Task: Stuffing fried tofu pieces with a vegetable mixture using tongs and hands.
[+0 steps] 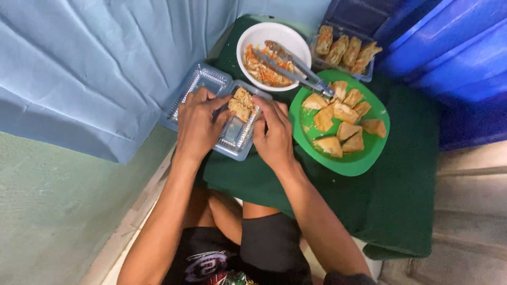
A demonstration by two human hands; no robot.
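A clear plastic clamshell box (235, 138) lies open on the green cloth (401, 200), its lid (198, 84) flapped out to the left. A few fried brown pieces (242, 102) sit in the far end of its tray. My left hand (197, 124) rests over the hinge and left rim of the tray, fingers curled toward the food. Over on the tray's right rim, my right hand (273, 132) presses down with bent fingers. Both hands touch the box.
A green plate (364, 158) with several fried triangles lies right of the box. Behind it stand a white bowl (253, 39) of shredded vegetables with metal tongs (296, 66) across it, and a clear tray of rolls (346, 51). Blue sheet at left, blue containers at right.
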